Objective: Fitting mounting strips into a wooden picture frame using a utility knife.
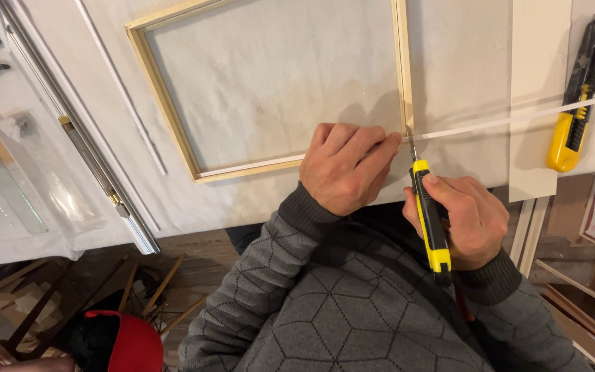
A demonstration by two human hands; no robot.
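1. Nearest the camera, the person's grey patterned sweater sleeves (325,303) are filling the lower part of the view, reaching forward to a table covered in white cloth (463,69).
2. The right hand (466,220) is closing around a yellow and black utility knife (430,220), with the blade tip touching a thin white strip (518,118) just at the near right corner of a light wooden frame (166,96).
3. The left hand (346,165) is lying knuckles up, fingers curled and pressing down on the strip and the frame's lower rail, right beside the blade.
4. Judging the risk: the left fingertips are sitting very close to the blade, so a slip along the strip could be nicking them; too much pressure could also be scoring the frame or the cloth beneath.
5. The strip is running loose to the right across a pale board (538,96), so it may be shifting if the hold is easing.
6. A second yellow knife (576,103) is lying well apart on the right; a long metal ruler (84,145) is lying diagonally on the left.
7. The cut is happening near the table's front edge, leaving little room toward the body, while open cloth is lying beyond the frame.
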